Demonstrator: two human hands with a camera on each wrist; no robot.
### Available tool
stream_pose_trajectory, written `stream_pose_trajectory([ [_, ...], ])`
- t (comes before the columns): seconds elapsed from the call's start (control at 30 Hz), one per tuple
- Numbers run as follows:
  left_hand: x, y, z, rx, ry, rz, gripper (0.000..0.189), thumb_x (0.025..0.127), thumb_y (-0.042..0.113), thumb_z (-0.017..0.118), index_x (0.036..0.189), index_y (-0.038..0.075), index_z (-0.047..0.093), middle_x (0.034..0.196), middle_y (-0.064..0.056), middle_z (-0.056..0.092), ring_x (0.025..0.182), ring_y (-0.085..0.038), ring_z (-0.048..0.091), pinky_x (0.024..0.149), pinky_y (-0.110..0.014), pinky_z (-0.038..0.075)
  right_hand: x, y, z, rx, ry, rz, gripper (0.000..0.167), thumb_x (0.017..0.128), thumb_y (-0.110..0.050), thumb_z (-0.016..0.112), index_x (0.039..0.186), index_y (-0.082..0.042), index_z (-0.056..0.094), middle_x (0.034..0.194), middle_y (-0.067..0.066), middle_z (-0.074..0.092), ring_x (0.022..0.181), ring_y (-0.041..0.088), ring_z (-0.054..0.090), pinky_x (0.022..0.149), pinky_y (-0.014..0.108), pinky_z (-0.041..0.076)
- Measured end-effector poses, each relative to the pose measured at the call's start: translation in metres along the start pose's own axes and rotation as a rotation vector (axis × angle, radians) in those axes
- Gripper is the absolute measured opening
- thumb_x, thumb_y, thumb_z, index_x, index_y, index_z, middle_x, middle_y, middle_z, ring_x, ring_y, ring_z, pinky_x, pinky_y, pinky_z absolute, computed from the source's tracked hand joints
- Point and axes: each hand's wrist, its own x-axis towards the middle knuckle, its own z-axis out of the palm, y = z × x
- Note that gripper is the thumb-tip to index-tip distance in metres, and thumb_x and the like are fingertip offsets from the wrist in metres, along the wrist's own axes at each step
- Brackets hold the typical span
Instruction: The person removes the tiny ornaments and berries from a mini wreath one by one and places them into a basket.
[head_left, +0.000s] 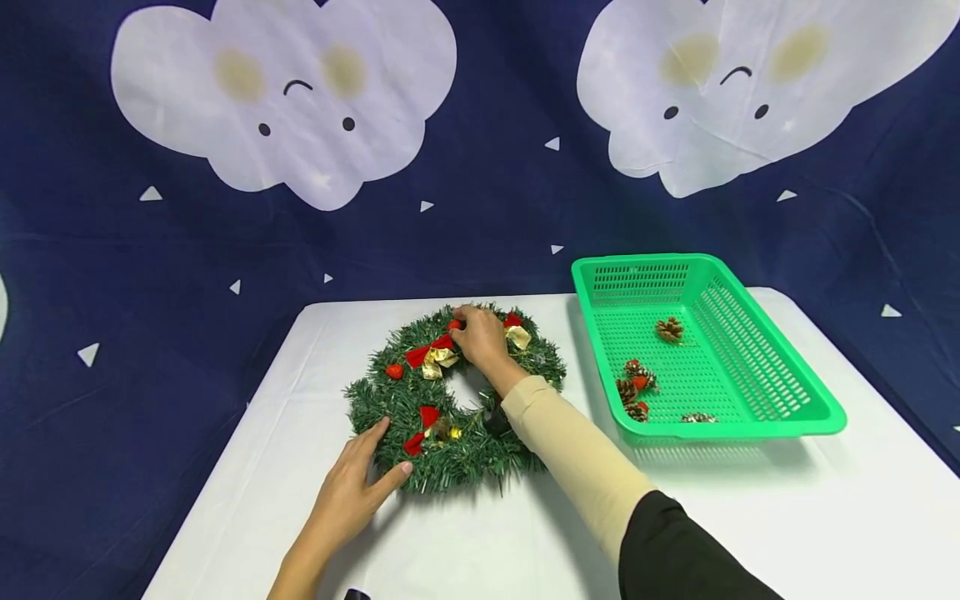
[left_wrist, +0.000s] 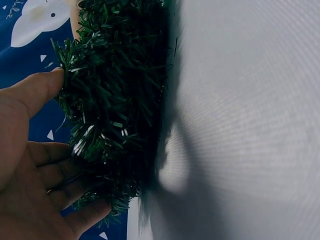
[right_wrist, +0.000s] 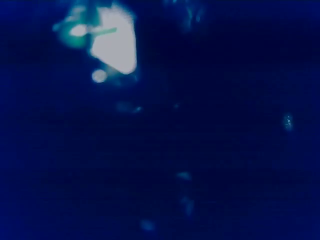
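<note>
A green tinsel wreath (head_left: 480, 460) lies on the white table, set with red-and-gold bows (head_left: 438, 363) and a red berry (head_left: 394, 371). At its far side my right hand (head_left: 483, 340) reaches across the ring and pinches a small red berry (head_left: 454, 325) between thumb and finger, mostly hidden by the hand. My left hand (head_left: 351, 493) rests with spread fingers against the near left edge. The left wrist view shows its thumb (left_wrist: 45, 87) and fingers touching the green needles (left_wrist: 115, 90). The right wrist view is almost wholly dark.
A green plastic basket (head_left: 813, 408) stands on the right of the white table (head_left: 300, 375). Inside are a brown pine cone (head_left: 670, 330) and several red-and-brown cone ornaments (head_left: 637, 379). A dark blue cloth with clouds (head_left: 495, 233) hangs behind.
</note>
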Motion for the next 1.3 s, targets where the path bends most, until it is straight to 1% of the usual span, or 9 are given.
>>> stream_pose_trajectory([
  [0.1, 0.001, 0.001, 0.0, 0.0, -0.001, 0.007, 0.078, 0.086, 0.052, 0.061, 0.148, 0.014, 0.032, 0.149, -0.017, 0.039, 0.136, -0.041, 0.036, 0.102, -0.065, 0.034, 0.001, 0.0, -0.001, -0.027, 0.007, -0.008, 0.03, 0.086, -0.025, 0.07, 0.115, -0.019, 0.068, 0.113, -0.002, 0.07, 0.104, 0.022, 0.063, 0.088, 0.035, 0.052],
  [0.2, 0.003, 0.002, 0.0, -0.003, 0.0, 0.011, 0.078, 0.086, 0.052, 0.061, 0.148, 0.014, 0.032, 0.148, -0.017, 0.039, 0.136, -0.041, 0.036, 0.102, -0.065, 0.034, 0.003, 0.0, -0.001, -0.04, 0.032, -0.025, 0.026, 0.085, -0.023, 0.07, 0.11, -0.018, 0.069, 0.108, -0.002, 0.072, 0.098, 0.021, 0.065, 0.084, 0.034, 0.053],
  [0.37, 0.003, 0.002, -0.001, 0.003, 0.004, 0.015, 0.078, 0.086, 0.05, 0.062, 0.148, 0.013, 0.032, 0.148, -0.018, 0.039, 0.135, -0.041, 0.036, 0.102, -0.065, 0.034, 0.002, 0.0, -0.003, -0.024, 0.047, -0.033, 0.025, 0.084, -0.023, 0.07, 0.109, -0.017, 0.07, 0.107, -0.001, 0.073, 0.095, 0.022, 0.065, 0.082, 0.035, 0.053],
  [0.57, 0.002, 0.002, 0.0, 0.002, 0.004, 0.015, 0.078, 0.086, 0.05, 0.062, 0.148, 0.013, 0.032, 0.148, -0.018, 0.039, 0.135, -0.041, 0.036, 0.102, -0.065, 0.034, -0.001, 0.0, -0.005, 0.036, 0.048, -0.02, 0.026, 0.086, -0.022, 0.068, 0.111, -0.017, 0.069, 0.11, 0.0, 0.072, 0.098, 0.022, 0.064, 0.085, 0.036, 0.052],
  [0.77, 0.002, 0.002, 0.0, -0.003, -0.006, 0.011, 0.079, 0.086, 0.051, 0.062, 0.148, 0.014, 0.032, 0.148, -0.018, 0.039, 0.136, -0.042, 0.036, 0.102, -0.066, 0.034, -0.004, 0.001, -0.007, 0.119, 0.047, 0.021, 0.025, 0.087, -0.023, 0.067, 0.112, -0.017, 0.068, 0.111, 0.001, 0.071, 0.1, 0.022, 0.065, 0.088, 0.037, 0.051],
  [0.97, 0.001, 0.001, -0.001, -0.005, -0.011, 0.006, 0.079, 0.086, 0.052, 0.061, 0.148, 0.014, 0.031, 0.149, -0.018, 0.038, 0.136, -0.042, 0.035, 0.102, -0.066, 0.033, -0.005, -0.001, -0.009, 0.2, 0.091, 0.035, 0.027, 0.087, -0.025, 0.067, 0.112, -0.015, 0.068, 0.111, 0.001, 0.071, 0.099, 0.023, 0.065, 0.088, 0.038, 0.051],
  [1.07, 0.001, 0.001, -0.001, -0.005, -0.015, 0.006, 0.079, 0.086, 0.052, 0.061, 0.148, 0.014, 0.031, 0.149, -0.018, 0.038, 0.136, -0.043, 0.035, 0.102, -0.067, 0.033, -0.007, -0.002, -0.01, 0.223, 0.097, 0.037, 0.028, 0.087, -0.025, 0.067, 0.113, -0.015, 0.068, 0.111, 0.001, 0.071, 0.098, 0.023, 0.065, 0.087, 0.039, 0.051],
  [1.3, 0.001, 0.0, -0.001, -0.003, -0.01, 0.008, 0.078, 0.086, 0.051, 0.061, 0.148, 0.013, 0.032, 0.148, -0.019, 0.039, 0.135, -0.043, 0.036, 0.101, -0.066, 0.033, -0.01, -0.007, -0.016, 0.246, 0.078, 0.028, 0.029, 0.087, -0.027, 0.067, 0.114, -0.015, 0.067, 0.112, 0.001, 0.071, 0.101, 0.022, 0.065, 0.093, 0.039, 0.05],
])
